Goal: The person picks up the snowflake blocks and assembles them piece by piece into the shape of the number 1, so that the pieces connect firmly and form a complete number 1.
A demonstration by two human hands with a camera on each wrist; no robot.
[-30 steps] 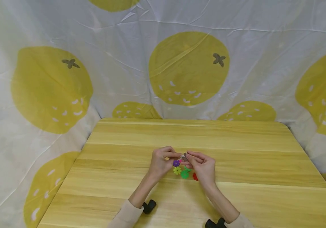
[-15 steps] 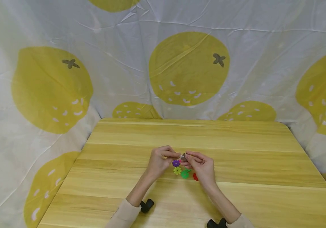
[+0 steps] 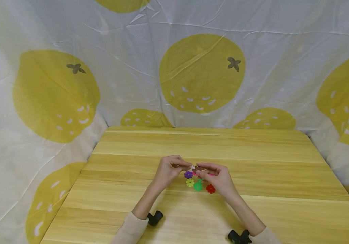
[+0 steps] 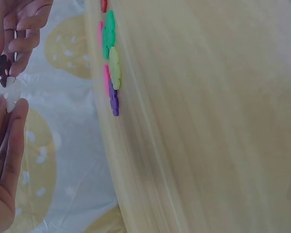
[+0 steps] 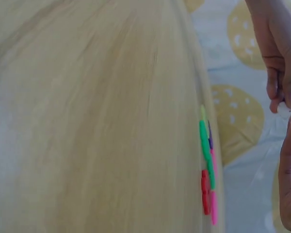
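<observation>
Above the middle of the table, my left hand [image 3: 169, 172] pinches a white snowflake disc [image 4: 11, 95] between thumb and fingertips. Facing it, my right hand [image 3: 218, 178] holds a brown snowflake disc [image 4: 3, 70] at its fingertips. The two discs meet edge to edge; how deeply they are slotted together is too small to tell. Just below the hands lie a purple disc [image 3: 188, 175], a yellow-green disc [image 3: 190, 182], green discs [image 3: 197, 186] and a red disc [image 3: 211, 188]. Pink discs [image 4: 106, 80] are partly hidden by the right hand in the head view.
The wooden table [image 3: 125, 176] extends around the hands. A curtain [image 3: 125, 81] printed with yellow fruit hangs behind it and at both sides. Black wrist-worn devices [image 3: 155, 218] sit under the forearms, close to the tabletop.
The right hand's fingers have spread and shifted their hold, so more of the brown disc shows, along with the red disc and a pink one. Both hands drifted slightly left at the fingertips.
</observation>
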